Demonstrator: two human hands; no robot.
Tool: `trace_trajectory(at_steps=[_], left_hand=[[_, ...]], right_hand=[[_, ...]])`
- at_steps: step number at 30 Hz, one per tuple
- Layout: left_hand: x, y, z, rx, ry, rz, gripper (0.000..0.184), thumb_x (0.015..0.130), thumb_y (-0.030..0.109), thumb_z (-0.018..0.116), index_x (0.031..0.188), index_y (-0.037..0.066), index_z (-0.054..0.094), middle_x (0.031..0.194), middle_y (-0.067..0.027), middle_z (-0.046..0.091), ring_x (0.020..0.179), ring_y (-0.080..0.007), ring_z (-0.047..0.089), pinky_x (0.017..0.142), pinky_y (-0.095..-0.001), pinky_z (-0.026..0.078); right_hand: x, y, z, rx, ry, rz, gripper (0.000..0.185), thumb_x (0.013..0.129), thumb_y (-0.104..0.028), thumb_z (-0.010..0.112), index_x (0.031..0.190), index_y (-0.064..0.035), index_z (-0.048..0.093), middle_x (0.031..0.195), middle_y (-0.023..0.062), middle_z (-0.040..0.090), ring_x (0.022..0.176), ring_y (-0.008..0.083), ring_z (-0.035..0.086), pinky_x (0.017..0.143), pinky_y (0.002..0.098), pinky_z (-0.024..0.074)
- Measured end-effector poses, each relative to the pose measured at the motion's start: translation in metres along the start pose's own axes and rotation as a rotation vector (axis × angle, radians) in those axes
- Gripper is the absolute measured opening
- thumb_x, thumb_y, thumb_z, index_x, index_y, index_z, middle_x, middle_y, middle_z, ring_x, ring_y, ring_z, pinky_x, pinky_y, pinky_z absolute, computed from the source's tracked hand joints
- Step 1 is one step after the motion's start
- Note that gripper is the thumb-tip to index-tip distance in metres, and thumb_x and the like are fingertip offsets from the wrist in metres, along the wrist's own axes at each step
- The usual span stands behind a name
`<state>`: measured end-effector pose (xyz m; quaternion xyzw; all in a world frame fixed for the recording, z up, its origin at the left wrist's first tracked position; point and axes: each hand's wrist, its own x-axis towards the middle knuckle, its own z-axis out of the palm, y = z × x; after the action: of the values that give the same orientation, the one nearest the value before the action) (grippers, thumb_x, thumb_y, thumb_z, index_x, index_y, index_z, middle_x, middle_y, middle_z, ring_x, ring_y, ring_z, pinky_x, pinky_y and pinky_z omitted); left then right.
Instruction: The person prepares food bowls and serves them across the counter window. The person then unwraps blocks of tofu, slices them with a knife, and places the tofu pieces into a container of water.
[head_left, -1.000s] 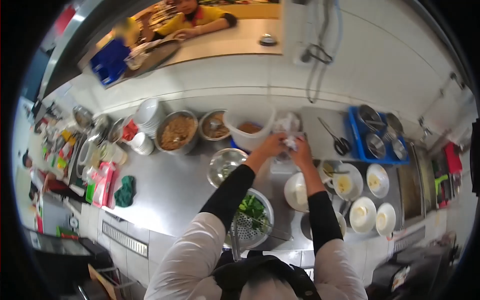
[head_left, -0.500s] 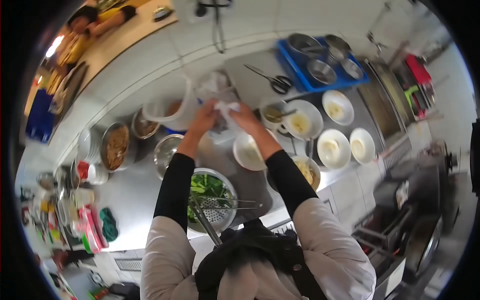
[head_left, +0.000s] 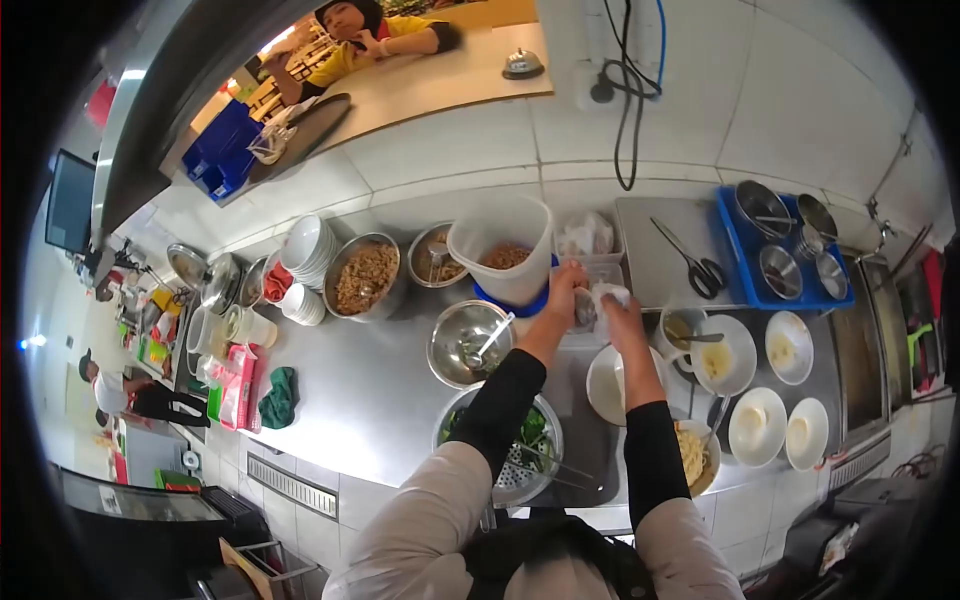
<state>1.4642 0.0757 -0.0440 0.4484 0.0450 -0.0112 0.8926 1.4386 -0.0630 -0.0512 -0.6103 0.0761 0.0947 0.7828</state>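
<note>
My right hand [head_left: 624, 318] has its fingers closed on a small clear plastic bag [head_left: 606, 298], above the near edge of a clear container. Close beside it, my left hand [head_left: 566, 290] is closed too, its fingertips near the bag; what it pinches is too small to make out. Behind the hands, more plastic bags [head_left: 586, 234] lie in a container. A white tub [head_left: 503, 250] with brown food stands just left of them. Below my right hand is a white bowl [head_left: 606, 385], partly covered by my forearm.
Black scissors [head_left: 704, 277] lie on a steel board beside a blue tray [head_left: 735, 250] of metal bowls. White bowls [head_left: 757, 427] stand at the right. A colander [head_left: 519, 482] with greens is near me. A person [head_left: 345, 25] leans at the hatch; another person [head_left: 110, 385] stands far left.
The view swung right and then back left. My hands have moved apart slightly; the bag, earlier between both hands, now sits mainly in my right hand.
</note>
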Motion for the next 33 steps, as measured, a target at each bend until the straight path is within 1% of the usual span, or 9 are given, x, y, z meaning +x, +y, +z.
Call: trace_trajectory(at_steps=[6,13,18,21,24,26,28,31,33], left_hand=[[0.018,-0.005,-0.002,0.077,0.21,0.233,0.014,0.087,0.016,0.052,0.074,0.014,0.046,0.056,0.004,0.041,0.046,-0.0073,0.037,0.041,-0.0228,0.027],[0.053,-0.027,-0.023,0.295,0.323,0.219,0.025,0.083,0.012,0.058,0.062,0.008,0.043,0.055,-0.0001,0.041,0.052,-0.0111,0.039,0.049,-0.0286,0.034],[0.065,-0.036,-0.021,0.739,0.454,0.559,0.022,0.076,0.008,0.057,0.062,0.003,0.041,0.055,-0.0096,0.042,0.054,-0.0184,0.038,0.053,-0.0342,0.036],[0.064,-0.034,-0.02,0.732,0.428,0.51,0.017,0.076,0.011,0.058,0.065,0.003,0.049,0.062,-0.0142,0.053,0.057,-0.0236,0.048,0.057,-0.0375,0.042],[0.04,-0.016,-0.005,1.147,0.094,0.404,0.013,0.081,0.015,0.061,0.075,0.003,0.063,0.067,-0.0126,0.059,0.067,-0.0286,0.06,0.067,-0.0398,0.048],[0.039,-0.017,-0.018,1.541,-0.327,0.684,0.015,0.083,0.02,0.063,0.086,0.005,0.063,0.091,-0.0163,0.063,0.088,-0.0324,0.06,0.078,-0.0436,0.047],[-0.021,0.005,0.003,1.389,-0.04,0.698,0.027,0.086,0.024,0.061,0.107,0.006,0.059,0.109,-0.016,0.058,0.106,-0.0311,0.055,0.086,-0.0439,0.045],[-0.125,0.081,-0.009,1.019,-0.278,0.462,0.045,0.08,0.018,0.065,0.122,0.006,0.053,0.124,-0.0147,0.05,0.114,-0.0309,0.049,0.092,-0.0406,0.042],[-0.198,0.144,-0.045,0.873,-0.127,0.286,0.042,0.08,0.011,0.065,0.121,0.005,0.054,0.12,-0.011,0.054,0.109,-0.0253,0.053,0.09,-0.0372,0.045]], right_hand=[[-0.023,-0.013,0.009,-0.489,-0.025,-0.475,0.031,0.075,-0.017,0.068,0.099,0.0021,0.063,0.083,0.0119,0.067,0.074,0.0216,0.064,0.067,0.0335,0.0487],[-0.051,-0.023,0.024,-0.763,-0.034,-0.532,0.03,0.074,-0.015,0.068,0.096,0.0038,0.061,0.085,0.0234,0.063,0.08,0.0399,0.062,0.072,0.0413,0.0488],[-0.07,-0.022,0.033,-0.832,0.048,-0.491,0.032,0.074,-0.015,0.067,0.099,0.0025,0.059,0.09,0.0235,0.063,0.086,0.0398,0.061,0.075,0.0423,0.0476],[-0.065,-0.016,0.028,-0.899,0.055,-0.485,0.033,0.073,-0.014,0.067,0.101,0.0017,0.058,0.095,0.023,0.063,0.089,0.0398,0.061,0.077,0.0426,0.0475],[-0.058,-0.016,0.013,-0.979,0.065,-0.506,0.034,0.073,-0.01,0.067,0.104,0.0001,0.057,0.1,0.022,0.062,0.094,0.0382,0.06,0.082,0.0412,0.0472],[-0.054,-0.021,0.005,-0.929,0.109,-0.601,0.037,0.073,-0.007,0.066,0.108,-0.0012,0.057,0.103,0.0199,0.063,0.099,0.0361,0.06,0.087,0.0403,0.0463],[-0.067,-0.041,0.001,-0.8,0.141,-0.674,0.042,0.072,-0.002,0.065,0.113,-0.0021,0.057,0.108,0.0168,0.062,0.103,0.0324,0.059,0.091,0.0391,0.0447],[-0.123,-0.093,0.01,-0.625,0.048,-0.553,0.042,0.074,0.001,0.063,0.115,-0.0014,0.057,0.113,0.0144,0.061,0.106,0.0265,0.058,0.093,0.036,0.0434],[-0.146,-0.101,0.003,-0.625,-0.066,-0.574,0.037,0.075,0.0,0.061,0.112,-0.0006,0.058,0.109,0.0137,0.061,0.101,0.0242,0.058,0.092,0.0346,0.0434]])
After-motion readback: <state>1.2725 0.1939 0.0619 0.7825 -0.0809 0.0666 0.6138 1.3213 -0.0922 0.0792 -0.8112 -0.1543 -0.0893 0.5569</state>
